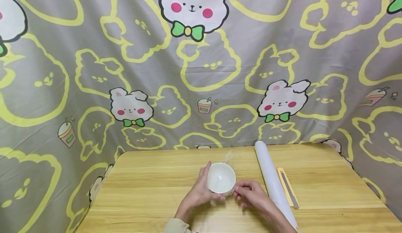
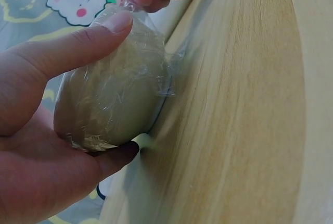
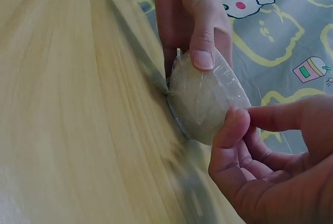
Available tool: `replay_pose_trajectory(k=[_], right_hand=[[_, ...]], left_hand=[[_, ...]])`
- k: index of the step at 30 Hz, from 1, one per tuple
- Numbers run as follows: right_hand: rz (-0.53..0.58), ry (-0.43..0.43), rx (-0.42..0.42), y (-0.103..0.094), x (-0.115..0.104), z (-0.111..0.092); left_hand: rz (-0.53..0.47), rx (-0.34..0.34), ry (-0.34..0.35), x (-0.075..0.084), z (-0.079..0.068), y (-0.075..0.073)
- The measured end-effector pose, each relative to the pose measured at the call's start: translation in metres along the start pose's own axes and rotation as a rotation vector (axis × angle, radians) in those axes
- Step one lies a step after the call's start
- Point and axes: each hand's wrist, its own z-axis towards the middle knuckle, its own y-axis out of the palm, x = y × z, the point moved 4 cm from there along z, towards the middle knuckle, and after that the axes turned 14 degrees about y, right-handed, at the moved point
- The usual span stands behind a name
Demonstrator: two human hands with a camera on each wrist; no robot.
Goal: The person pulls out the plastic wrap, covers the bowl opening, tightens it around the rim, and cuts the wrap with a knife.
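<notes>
A white bowl (image 1: pixel 221 177) is held up over the table, its opening turned toward the head camera. Clear plastic wrap (image 2: pixel 122 73) clings in wrinkles around its outside, and a loose piece sticks out past the rim at the far side. My left hand (image 1: pixel 201 188) grips the bowl from the left, with the thumb (image 2: pixel 86 44) pressed on the wrapped side. On the bowl's right, my right hand (image 1: pixel 251 194) pinches the edge of the wrap between thumb and forefinger (image 3: pixel 276 117), close to the rim.
A long pale roll (image 1: pixel 274 184) lies lengthwise on the wooden table (image 1: pixel 150 191), right of the bowl and partly behind my right forearm. Beside it lies a yellow utility knife (image 1: pixel 287 187). A patterned curtain (image 1: pixel 201 68) hangs behind the table and along both sides.
</notes>
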Motion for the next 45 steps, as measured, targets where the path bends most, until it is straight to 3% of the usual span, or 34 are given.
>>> replay_pose_trajectory(k=[12, 18, 23, 27, 35, 45], right_hand=[[-0.039, 0.011, -0.068, -0.005, 0.003, 0.001], [0.067, 0.066, -0.105, -0.005, 0.007, 0.002], [0.152, 0.104, -0.018, -0.004, 0.007, 0.005], [0.148, 0.078, 0.089, -0.002, 0.004, 0.008], [0.169, 0.065, 0.200, -0.007, -0.001, 0.007], [0.152, 0.042, 0.141, 0.004, 0.003, 0.011]], left_hand=[[-0.009, 0.012, 0.002, -0.001, 0.000, 0.001], [-0.003, 0.006, 0.008, -0.003, 0.000, 0.001], [-0.010, 0.004, -0.007, -0.005, 0.001, 0.001], [-0.011, 0.003, -0.010, -0.004, 0.001, 0.001], [-0.017, 0.009, -0.005, -0.001, 0.001, 0.001], [-0.004, -0.011, 0.033, -0.002, 0.001, 0.000]])
